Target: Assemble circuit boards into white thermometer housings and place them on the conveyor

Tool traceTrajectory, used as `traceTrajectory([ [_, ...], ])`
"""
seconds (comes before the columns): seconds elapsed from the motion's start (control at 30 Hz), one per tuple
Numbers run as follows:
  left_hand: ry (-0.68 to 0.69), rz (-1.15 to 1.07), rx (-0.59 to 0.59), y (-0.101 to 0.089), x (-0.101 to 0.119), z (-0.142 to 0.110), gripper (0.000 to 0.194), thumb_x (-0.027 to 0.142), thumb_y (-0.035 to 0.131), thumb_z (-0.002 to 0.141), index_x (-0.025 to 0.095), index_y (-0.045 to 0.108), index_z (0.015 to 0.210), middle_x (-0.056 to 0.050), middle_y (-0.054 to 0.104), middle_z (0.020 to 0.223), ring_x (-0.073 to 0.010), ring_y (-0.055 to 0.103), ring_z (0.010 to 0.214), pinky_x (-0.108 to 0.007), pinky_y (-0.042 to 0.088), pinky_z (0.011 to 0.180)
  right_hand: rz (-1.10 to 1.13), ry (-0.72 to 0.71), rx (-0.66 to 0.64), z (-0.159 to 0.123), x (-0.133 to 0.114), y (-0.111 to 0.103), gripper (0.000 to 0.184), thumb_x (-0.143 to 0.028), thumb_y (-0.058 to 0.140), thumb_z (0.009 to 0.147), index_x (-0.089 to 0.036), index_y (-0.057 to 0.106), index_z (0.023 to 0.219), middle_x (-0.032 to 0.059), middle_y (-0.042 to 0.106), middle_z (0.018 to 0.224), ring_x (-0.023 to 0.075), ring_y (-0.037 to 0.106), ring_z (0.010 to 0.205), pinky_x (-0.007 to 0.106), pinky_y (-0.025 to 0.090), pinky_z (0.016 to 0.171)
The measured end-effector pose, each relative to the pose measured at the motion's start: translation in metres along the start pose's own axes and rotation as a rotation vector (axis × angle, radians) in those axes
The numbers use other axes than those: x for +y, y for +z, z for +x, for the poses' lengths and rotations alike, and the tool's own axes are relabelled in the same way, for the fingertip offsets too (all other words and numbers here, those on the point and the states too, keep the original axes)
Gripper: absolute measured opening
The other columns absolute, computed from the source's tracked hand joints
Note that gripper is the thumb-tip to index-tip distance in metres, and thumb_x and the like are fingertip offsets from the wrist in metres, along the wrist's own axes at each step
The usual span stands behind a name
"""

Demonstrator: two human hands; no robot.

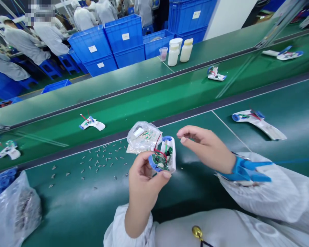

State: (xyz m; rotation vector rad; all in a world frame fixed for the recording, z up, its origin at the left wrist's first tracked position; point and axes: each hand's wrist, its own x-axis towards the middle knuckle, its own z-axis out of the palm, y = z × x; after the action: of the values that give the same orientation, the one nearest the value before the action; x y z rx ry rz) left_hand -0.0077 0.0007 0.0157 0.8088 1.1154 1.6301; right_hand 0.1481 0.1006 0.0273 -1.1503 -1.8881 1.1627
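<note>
My left hand (146, 185) is closed around a white plastic housing (173, 154), held above the bench. A green circuit board (161, 162) with a blue rim and red wires sits at the housing's near side, by my thumb. To the right of it, my right hand (204, 145) hovers with thumb and forefinger slightly apart; nothing shows between them. A blue wrist strap (247, 169) is around my right wrist. Just behind the held housing lies a clear plastic bag (142, 135) of small parts. Several tiny metal parts (103, 159) are scattered on the bench to the left.
A similar housing (260, 124) lies at right on the bench. The green conveyor belt (144, 99) beyond carries several more, one housing (92, 124) at left. White bottles (173, 54) stand behind it. Bottom left is another plastic bag (15, 209). Blue crates (91, 46) and co-workers are farther back.
</note>
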Motion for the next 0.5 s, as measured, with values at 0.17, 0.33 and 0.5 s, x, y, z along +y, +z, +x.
traceTrajectory([
  [0.17,0.106,0.389,0.036,0.001,0.008,-0.005,0.027,0.014,0.08,0.06,0.021,0.064,0.081,0.004,0.062,0.068,-0.0117,0.058,0.062,-0.02,0.047,0.059,0.08,-0.26,-0.198,-0.012,-0.039,0.007,0.007,-0.019,0.063,0.076,-0.015,0.068,0.071,0.002,0.066,0.07,0.0107,0.06,0.067,0.02,0.046,0.063],
  [0.33,0.28,0.657,0.049,-0.006,0.01,-0.008,0.025,0.015,0.078,0.063,0.023,0.062,0.08,0.004,0.061,0.068,-0.0121,0.056,0.062,-0.021,0.044,0.058,0.198,-0.259,-0.269,-0.011,-0.043,0.017,0.011,-0.01,0.065,0.072,-0.014,0.067,0.062,-0.0005,0.064,0.059,0.0078,0.057,0.06,0.017,0.044,0.057],
  [0.5,0.293,0.639,-0.043,-0.011,0.011,-0.01,0.025,0.023,0.078,0.067,0.023,0.062,0.086,0.001,0.063,0.075,-0.0142,0.057,0.066,-0.023,0.045,0.059,0.275,-0.229,-0.31,0.008,-0.032,0.011,0.014,-0.021,0.062,0.078,-0.014,0.069,0.068,0.0026,0.068,0.068,0.0114,0.062,0.066,0.021,0.048,0.064],
])
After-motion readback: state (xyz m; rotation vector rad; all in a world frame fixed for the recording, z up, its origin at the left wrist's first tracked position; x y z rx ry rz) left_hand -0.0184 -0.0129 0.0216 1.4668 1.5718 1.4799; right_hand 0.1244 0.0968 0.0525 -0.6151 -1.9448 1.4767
